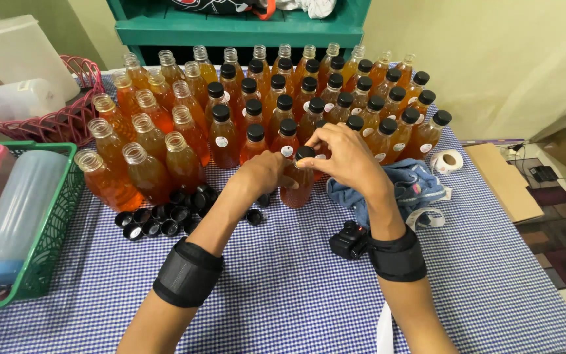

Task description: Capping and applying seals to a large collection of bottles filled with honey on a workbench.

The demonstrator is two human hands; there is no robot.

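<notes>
Both hands meet on one amber bottle [298, 187]: left hand [266, 174] grips its body at 9 o'clock, right hand [342, 157] pinches the black cap [305, 153] at 12.

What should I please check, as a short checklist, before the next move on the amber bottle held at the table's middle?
1. Left hand steadies the amber plastic bottle: ok.
2. Right hand fingers sit on its black round cap: ok.
3. Cap fully tightened: cannot tell.
4. Bottle upright on the blue checked tablecloth: ok.
5. Loose black caps lie beside the left forearm, near the uncapped amber bottles: ok.
6. Blue cloth lies clear of the bottle: ok.
</notes>
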